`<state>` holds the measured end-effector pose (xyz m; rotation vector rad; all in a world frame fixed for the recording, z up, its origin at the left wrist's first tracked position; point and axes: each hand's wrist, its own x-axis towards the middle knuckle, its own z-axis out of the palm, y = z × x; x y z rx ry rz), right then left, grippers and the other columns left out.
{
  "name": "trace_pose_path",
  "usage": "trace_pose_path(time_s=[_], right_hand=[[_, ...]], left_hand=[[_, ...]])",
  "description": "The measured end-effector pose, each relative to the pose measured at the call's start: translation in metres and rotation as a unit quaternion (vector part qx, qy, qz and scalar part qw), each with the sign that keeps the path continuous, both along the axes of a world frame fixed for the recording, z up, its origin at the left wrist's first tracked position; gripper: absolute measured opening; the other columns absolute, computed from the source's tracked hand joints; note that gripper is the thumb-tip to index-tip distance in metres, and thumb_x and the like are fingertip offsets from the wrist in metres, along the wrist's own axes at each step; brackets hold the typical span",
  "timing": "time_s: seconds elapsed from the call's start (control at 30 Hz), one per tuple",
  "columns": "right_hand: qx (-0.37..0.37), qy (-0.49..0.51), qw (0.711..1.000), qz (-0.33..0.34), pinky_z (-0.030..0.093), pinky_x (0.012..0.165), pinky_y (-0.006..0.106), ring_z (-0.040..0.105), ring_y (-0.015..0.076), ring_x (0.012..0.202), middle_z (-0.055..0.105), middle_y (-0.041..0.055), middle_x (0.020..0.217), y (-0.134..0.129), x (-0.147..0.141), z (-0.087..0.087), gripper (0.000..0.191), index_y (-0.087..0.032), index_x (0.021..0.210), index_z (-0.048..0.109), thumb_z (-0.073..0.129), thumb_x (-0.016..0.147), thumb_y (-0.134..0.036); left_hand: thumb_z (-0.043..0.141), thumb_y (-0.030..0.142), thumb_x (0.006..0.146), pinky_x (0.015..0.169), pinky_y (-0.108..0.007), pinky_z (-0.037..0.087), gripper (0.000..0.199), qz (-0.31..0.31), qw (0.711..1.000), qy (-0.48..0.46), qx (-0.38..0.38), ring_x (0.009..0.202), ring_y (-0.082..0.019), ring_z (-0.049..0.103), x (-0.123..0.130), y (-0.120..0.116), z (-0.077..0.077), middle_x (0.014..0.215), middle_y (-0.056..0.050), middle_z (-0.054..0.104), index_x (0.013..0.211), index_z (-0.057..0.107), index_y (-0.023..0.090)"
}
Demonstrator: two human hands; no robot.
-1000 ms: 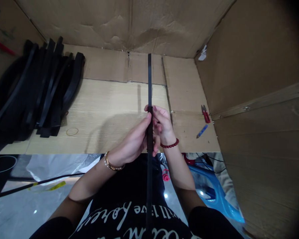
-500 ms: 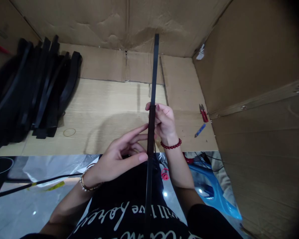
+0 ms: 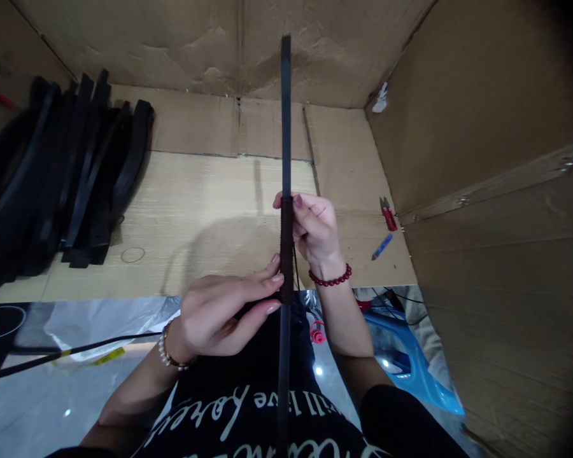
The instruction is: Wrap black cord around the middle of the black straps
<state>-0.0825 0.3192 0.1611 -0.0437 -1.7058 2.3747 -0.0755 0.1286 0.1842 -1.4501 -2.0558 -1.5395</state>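
A long, narrow black strip (image 3: 286, 121) stands nearly upright in front of me, with a dark brown stitched-looking sleeve (image 3: 287, 245) around its middle. At the sleeve's upper end, my right hand (image 3: 318, 229) pinches the strip between thumb and fingers. My left hand (image 3: 229, 308) has its fingers bent together, their tips at the left edge of the sleeve's lower part. A thin dark thread (image 3: 297, 267) hangs on the sleeve's right side. The strip's lower end runs down in front of my black shirt.
Several black curved strips (image 3: 83, 172) are piled at the left. A rubber band (image 3: 132, 254) lies near them. Red-handled thread snips (image 3: 388, 215) and a blue pen-like piece (image 3: 382, 247) lie at the right. Cardboard walls (image 3: 482, 127) surround the worktop.
My left hand has gone from spread fingers to bent, closed fingers at the sleeve's lower part. The strip has become more upright, its top shifting left and up. My right hand keeps its pinch.
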Motion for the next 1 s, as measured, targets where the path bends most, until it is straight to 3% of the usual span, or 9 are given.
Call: trace_pose_path(time_s=[0.23, 0.43, 0.73, 1.0], right_hand=[[-0.011, 0.016, 1.0, -0.001, 0.011, 0.035, 0.021, 0.011, 0.0043, 0.037, 0.019, -0.0115, 0.044, -0.005, 0.0, 0.006, 0.036, -0.019, 0.076, 0.067, 0.067, 0.082, -0.055], [0.021, 0.002, 1.0, -0.024, 0.012, 0.034, 0.021, 0.012, 0.0043, 0.037, 0.021, -0.0107, 0.045, -0.004, 0.0, 0.008, 0.042, -0.019, 0.074, 0.067, 0.068, 0.078, -0.061], [0.031, 0.001, 0.999, -0.02, 0.012, 0.035, 0.021, 0.013, 0.0047, 0.038, 0.021, -0.0102, 0.045, -0.002, -0.001, 0.005, 0.04, -0.02, 0.076, 0.069, 0.068, 0.079, -0.059], [0.035, -0.007, 0.999, -0.027, 0.011, 0.035, 0.022, 0.012, 0.0051, 0.038, 0.022, -0.0096, 0.045, -0.002, 0.0, 0.005, 0.04, -0.02, 0.076, 0.069, 0.068, 0.079, -0.06]], left_hand=[[0.064, 0.008, 0.085, 0.071, -0.023, 0.066, 0.024, 0.024, 1.0, 0.013, 0.002, 0.091, -0.021, 0.075, 0.009, 0.002, -0.001, 0.106, -0.008, 0.076, 0.107, 0.064, 0.019], [0.061, 0.011, 0.088, 0.072, -0.018, 0.064, 0.014, -0.01, 0.999, -0.028, -0.035, 0.089, -0.019, 0.075, 0.002, -0.005, 0.004, 0.111, -0.009, 0.075, 0.1, 0.064, 0.019], [0.06, 0.01, 0.09, 0.079, -0.02, 0.063, 0.013, -0.013, 0.99, 0.09, -0.106, 0.079, -0.012, 0.075, -0.006, -0.011, 0.024, 0.091, -0.002, 0.079, 0.1, 0.064, 0.017], [0.06, 0.009, 0.088, 0.077, -0.022, 0.064, 0.013, -0.041, 0.988, 0.103, -0.108, 0.078, -0.015, 0.075, -0.008, -0.013, 0.022, 0.09, -0.005, 0.079, 0.096, 0.066, 0.017]])
